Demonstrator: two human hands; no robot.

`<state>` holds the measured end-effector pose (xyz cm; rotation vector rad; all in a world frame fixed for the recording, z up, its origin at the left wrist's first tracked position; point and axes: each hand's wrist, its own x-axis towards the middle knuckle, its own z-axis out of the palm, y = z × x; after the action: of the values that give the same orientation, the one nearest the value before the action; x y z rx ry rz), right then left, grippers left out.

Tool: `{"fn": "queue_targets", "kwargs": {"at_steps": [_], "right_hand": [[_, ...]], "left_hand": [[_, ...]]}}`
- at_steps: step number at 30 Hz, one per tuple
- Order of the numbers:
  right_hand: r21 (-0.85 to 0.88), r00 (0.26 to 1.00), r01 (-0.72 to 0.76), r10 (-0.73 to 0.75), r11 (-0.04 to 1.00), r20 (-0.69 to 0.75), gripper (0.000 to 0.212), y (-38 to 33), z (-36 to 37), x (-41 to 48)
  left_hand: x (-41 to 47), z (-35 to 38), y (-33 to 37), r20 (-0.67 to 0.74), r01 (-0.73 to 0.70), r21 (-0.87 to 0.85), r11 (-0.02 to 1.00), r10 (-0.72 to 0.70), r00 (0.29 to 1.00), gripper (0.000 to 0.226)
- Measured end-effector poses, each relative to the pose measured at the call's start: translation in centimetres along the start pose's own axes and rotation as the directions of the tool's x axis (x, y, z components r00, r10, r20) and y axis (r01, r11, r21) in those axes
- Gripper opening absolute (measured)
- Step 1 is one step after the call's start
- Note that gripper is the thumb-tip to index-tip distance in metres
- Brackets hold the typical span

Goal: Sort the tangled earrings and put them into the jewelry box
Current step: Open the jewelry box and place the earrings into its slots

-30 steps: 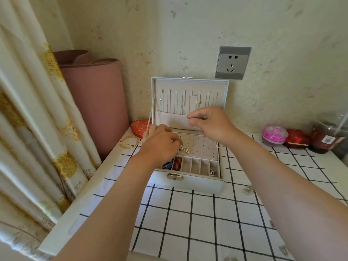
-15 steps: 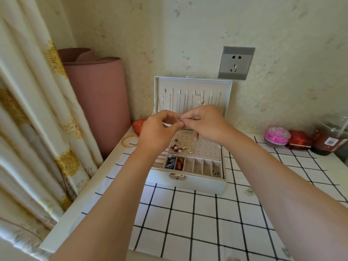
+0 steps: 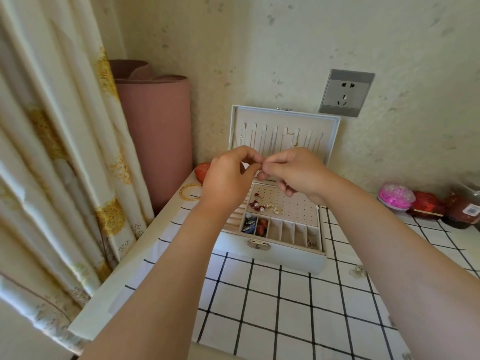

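Observation:
A white jewelry box [image 3: 275,255] stands open on the checked tabletop, its lid upright against the wall. A tangle of red and pearl earrings [image 3: 265,206] lies on the box's perforated panel. Blue and red pieces fill two front compartments [image 3: 255,226]. My left hand [image 3: 228,178] and my right hand [image 3: 293,172] are raised above the box with fingertips meeting. Between them they pinch something very small, too tiny to make out, probably an earring.
A gold bangle [image 3: 191,192] and a red dish [image 3: 202,171] lie left of the box. A pink roll [image 3: 155,131] and a curtain [image 3: 52,152] stand at the left. A pink container [image 3: 394,197] and red jars sit at right. A loose earring [image 3: 358,271] lies on the cloth.
My left hand rose from the earring pile in the box and met my right hand above it. Both hands now pinch together at the fingertips.

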<state>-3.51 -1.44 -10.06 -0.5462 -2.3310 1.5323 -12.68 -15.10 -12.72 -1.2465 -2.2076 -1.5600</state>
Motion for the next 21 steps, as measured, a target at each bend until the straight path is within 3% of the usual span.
{"fn": "queue_targets", "kwargs": {"at_steps": [6,11,17,21], "right_hand": [[0.2,0.982,-0.15,0.124,0.968,0.139,0.019,-0.1,-0.9,0.0],[0.077,0.995,-0.085,0.08,0.993,0.066,0.022,0.4,-1.6,0.0],[0.129,0.979,-0.166,0.148,0.978,0.138,0.016,0.7,-1.9,0.0],[0.135,0.984,-0.129,0.11,0.983,0.137,0.02,1.1,-2.0,0.0]], "left_hand": [[0.3,-0.2,-0.2,0.014,-0.121,0.093,0.988,0.12,0.993,0.012],[0.2,0.0,-0.3,0.033,-0.111,0.031,0.993,0.11,0.993,0.012],[0.1,-0.1,-0.2,0.031,-0.111,-0.046,0.993,0.113,0.993,0.015],[0.3,0.1,0.0,0.01,-0.091,-0.128,0.988,0.093,0.996,0.013]]}}
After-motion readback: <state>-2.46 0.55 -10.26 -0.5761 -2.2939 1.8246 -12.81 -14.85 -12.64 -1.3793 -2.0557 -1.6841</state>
